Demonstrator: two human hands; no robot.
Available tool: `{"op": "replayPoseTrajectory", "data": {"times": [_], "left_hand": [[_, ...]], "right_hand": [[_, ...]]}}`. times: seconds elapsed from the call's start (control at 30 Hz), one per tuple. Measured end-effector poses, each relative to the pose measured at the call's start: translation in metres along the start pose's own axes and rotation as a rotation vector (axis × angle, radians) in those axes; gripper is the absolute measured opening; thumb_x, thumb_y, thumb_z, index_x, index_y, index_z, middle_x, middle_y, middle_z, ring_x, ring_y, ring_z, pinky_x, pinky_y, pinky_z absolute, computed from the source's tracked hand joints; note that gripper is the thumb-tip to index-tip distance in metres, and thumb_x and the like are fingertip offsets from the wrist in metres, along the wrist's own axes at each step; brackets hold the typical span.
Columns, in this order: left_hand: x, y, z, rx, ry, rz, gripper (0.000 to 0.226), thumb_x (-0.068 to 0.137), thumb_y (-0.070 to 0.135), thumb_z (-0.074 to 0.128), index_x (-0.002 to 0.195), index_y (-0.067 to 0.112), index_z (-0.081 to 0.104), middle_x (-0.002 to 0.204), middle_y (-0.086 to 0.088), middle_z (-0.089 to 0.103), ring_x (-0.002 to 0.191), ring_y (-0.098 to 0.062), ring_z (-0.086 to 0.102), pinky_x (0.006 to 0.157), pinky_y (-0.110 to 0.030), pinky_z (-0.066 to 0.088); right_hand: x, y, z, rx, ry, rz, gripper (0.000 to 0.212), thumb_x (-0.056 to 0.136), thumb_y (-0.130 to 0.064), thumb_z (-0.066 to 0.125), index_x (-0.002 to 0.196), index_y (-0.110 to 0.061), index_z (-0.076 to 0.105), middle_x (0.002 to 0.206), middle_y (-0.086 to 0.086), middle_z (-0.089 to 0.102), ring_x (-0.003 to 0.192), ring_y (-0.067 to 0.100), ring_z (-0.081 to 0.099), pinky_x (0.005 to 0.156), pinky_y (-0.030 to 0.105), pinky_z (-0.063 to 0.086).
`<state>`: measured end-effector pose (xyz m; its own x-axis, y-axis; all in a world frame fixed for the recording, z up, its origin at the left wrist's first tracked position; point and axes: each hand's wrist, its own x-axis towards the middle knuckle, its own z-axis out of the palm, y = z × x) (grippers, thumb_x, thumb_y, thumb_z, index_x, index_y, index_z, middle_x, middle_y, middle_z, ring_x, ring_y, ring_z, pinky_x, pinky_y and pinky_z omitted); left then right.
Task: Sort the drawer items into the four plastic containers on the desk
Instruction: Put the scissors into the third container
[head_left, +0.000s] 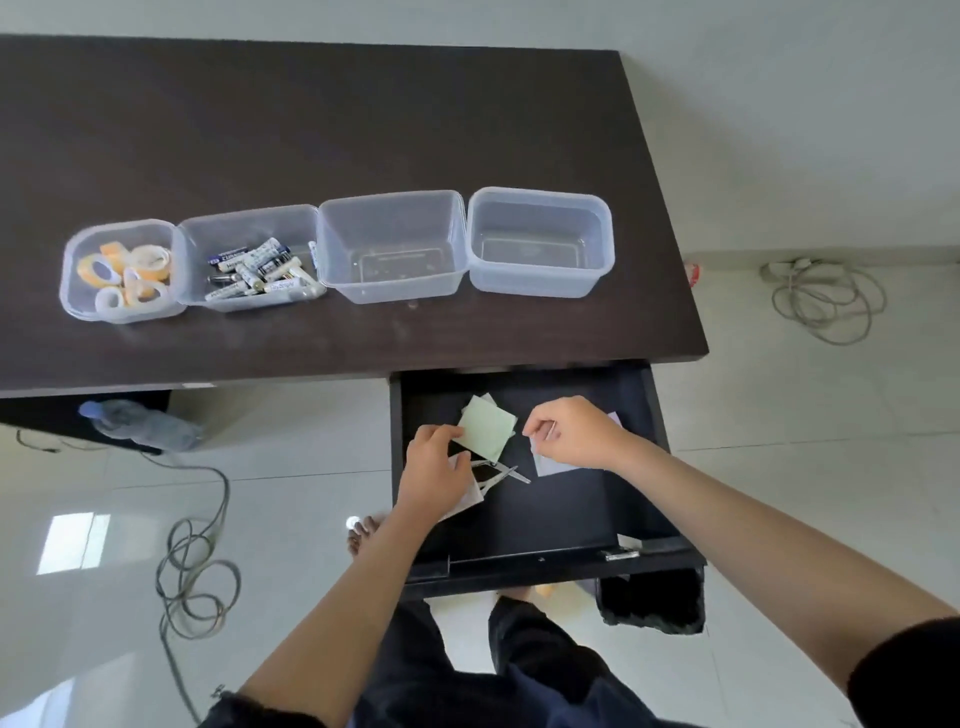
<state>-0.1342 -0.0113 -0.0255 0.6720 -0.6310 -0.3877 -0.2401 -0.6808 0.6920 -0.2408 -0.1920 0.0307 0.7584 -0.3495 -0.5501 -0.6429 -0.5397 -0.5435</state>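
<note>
- Head view: left hand (436, 470) pinches the green sticky-note pad (485, 426) in the open drawer (545, 514); loose sheets could slip out.
- Right hand (566, 434) pinches something small over a pale pad (550, 465); it may drop short of the empty containers (540, 197) far on the desk (311, 130).

Four plastic containers (337, 254) line the bench (363, 119) across the frame's middle: tape rolls (124, 273) leftmost, batteries (257, 270) next. Lower centre, the open drawer (530, 519) holds sticky notes (485, 428).
</note>
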Motion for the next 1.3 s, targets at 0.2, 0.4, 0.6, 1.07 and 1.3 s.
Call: {"op": "replayPoseTrajectory", "data": {"times": [0.2, 0.4, 0.6, 1.07, 1.3], "left_hand": [[-0.005, -0.017, 0.033, 0.237, -0.103, -0.223, 0.061, 0.087, 0.022, 0.060, 0.142, 0.018, 0.035, 0.157, -0.011, 0.013, 0.144, -0.035, 0.010, 0.114, -0.043, 0.023], [-0.004, -0.019, 0.043, 0.513, -0.153, -0.272, 0.086, 0.077, 0.026, 0.073, 0.146, 0.022, 0.022, 0.155, -0.007, 0.017, 0.143, -0.033, 0.013, 0.108, -0.044, 0.037], [-0.010, -0.023, 0.054, 0.600, -0.209, -0.233, 0.100, 0.065, 0.043, 0.081, 0.145, 0.026, 0.024, 0.151, -0.002, 0.024, 0.136, -0.031, 0.027, 0.110, -0.046, 0.034], [-0.009, -0.037, 0.046, 0.311, -0.193, -0.064, 0.032, 0.087, 0.002, 0.047, 0.107, 0.012, 0.071, 0.128, 0.000, 0.055, 0.111, -0.016, 0.056, 0.088, -0.019, 0.044], [0.010, -0.031, 0.039, 0.598, -0.134, 0.040, 0.068, 0.081, 0.008, 0.065, 0.139, 0.028, 0.037, 0.150, 0.001, 0.019, 0.130, -0.026, 0.030, 0.084, -0.032, 0.055]], "right_hand": [[0.002, 0.051, 0.042, -0.061, -0.149, 0.021, 0.019, 0.083, -0.015, 0.061, 0.099, -0.021, 0.069, 0.098, -0.003, 0.070, 0.086, 0.014, 0.063, 0.078, 0.029, 0.053], [0.020, 0.051, 0.086, -0.077, -0.184, -0.038, 0.038, 0.084, -0.018, 0.064, 0.122, -0.019, 0.057, 0.119, 0.003, 0.056, 0.101, 0.020, 0.057, 0.086, 0.036, 0.051], [0.028, 0.053, 0.116, -0.256, -0.027, -0.068, 0.053, 0.083, -0.016, 0.063, 0.132, -0.021, 0.043, 0.118, 0.008, 0.043, 0.108, 0.028, 0.049, 0.077, 0.036, 0.047], [0.030, 0.067, 0.126, -0.549, 0.144, -0.349, 0.028, 0.059, -0.023, 0.085, 0.082, -0.022, 0.069, 0.095, 0.003, 0.059, 0.083, 0.027, 0.058, 0.068, 0.040, 0.050], [0.036, 0.070, 0.130, -0.612, 0.108, -0.395, 0.041, 0.049, -0.016, 0.090, 0.085, -0.018, 0.070, 0.087, 0.001, 0.059, 0.079, 0.023, 0.057, 0.062, 0.032, 0.050]]}}
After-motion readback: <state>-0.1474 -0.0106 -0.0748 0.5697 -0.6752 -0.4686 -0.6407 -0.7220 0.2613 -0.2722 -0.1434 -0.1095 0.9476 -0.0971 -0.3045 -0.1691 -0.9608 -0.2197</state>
